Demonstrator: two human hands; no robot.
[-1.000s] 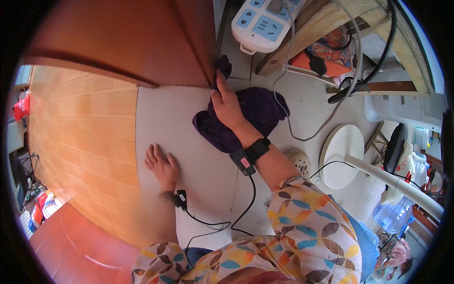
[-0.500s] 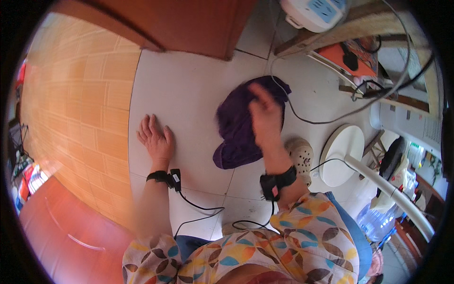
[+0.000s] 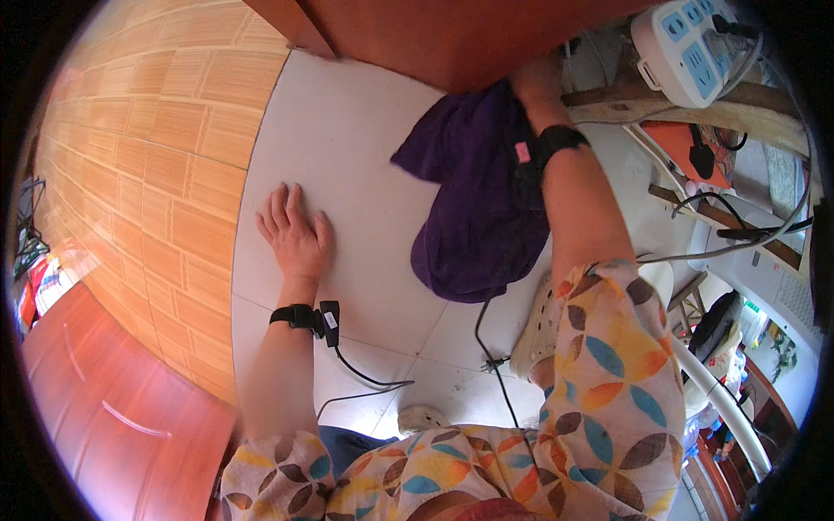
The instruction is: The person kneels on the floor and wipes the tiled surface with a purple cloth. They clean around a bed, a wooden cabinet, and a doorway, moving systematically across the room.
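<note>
My left hand [image 3: 297,236] lies flat on the pale tiled floor [image 3: 360,187], fingers spread and nothing in it. A rumpled purple cloth [image 3: 486,204] is on the floor to its right. My right arm reaches along the cloth's right side to the bottom of a red-brown wooden cabinet [image 3: 391,39]. There my right hand [image 3: 536,82] is in shadow against the cloth's far corner, its fingers hidden from sight. Each wrist wears a black strap with a small device and a cable.
A white power strip [image 3: 686,54] rests by a wooden frame [image 3: 695,111] at the far right, with loose cables [image 3: 738,247] hanging below. My clog [image 3: 534,334] stands right of the cloth. Left are wood-patterned tiles [image 3: 165,187] and a red-brown panel [image 3: 113,382].
My right hand has moved forward from over the cloth to the cabinet's base. The cloth has shifted forward and changed shape. My left hand stays flat on the floor.
</note>
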